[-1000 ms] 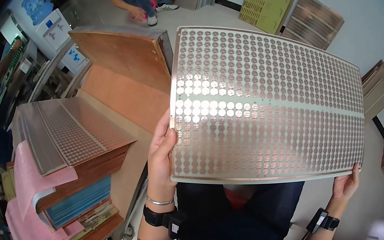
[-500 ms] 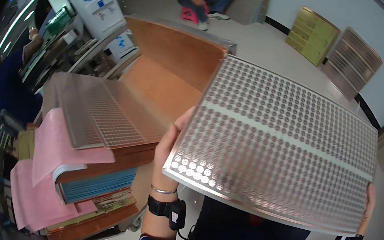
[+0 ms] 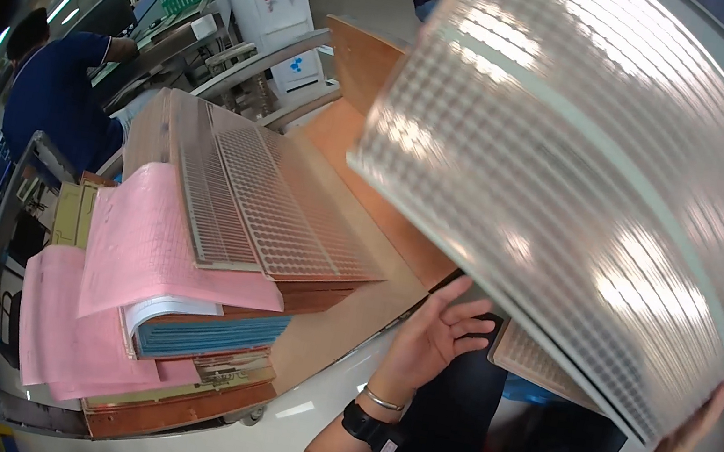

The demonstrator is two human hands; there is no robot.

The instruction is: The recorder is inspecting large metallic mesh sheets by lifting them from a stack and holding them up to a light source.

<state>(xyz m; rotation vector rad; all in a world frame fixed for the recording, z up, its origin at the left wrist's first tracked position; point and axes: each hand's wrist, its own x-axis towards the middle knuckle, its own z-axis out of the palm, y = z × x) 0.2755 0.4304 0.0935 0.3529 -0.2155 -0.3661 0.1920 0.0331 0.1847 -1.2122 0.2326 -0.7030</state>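
Note:
A large copper-toned panel (image 3: 575,137), patterned with rows of small round shapes, is tilted up in front of me and glints brightly. My right hand (image 3: 701,414) grips it at its lower right corner; the panel hides part of those fingers. Just below the panel's lower edge, my left hand (image 3: 434,341) is open, palm up, with its fingers apart. It appears to hold nothing. A second patterned panel (image 3: 539,363) shows partly beneath the raised one, near my legs.
To the left, a cart bears similar patterned panels (image 3: 290,200), pink sheets (image 3: 142,239) and a stack of blue-edged sheets (image 3: 212,335). Behind it stand an orange-brown board (image 3: 364,65) and a water dispenser (image 3: 278,9). A person (image 3: 60,98) works at a bench at far left.
The panel has tilted up and risen. My left hand has let go of its left edge and opened below it; my right hand still grips it. My view has turned leftward.

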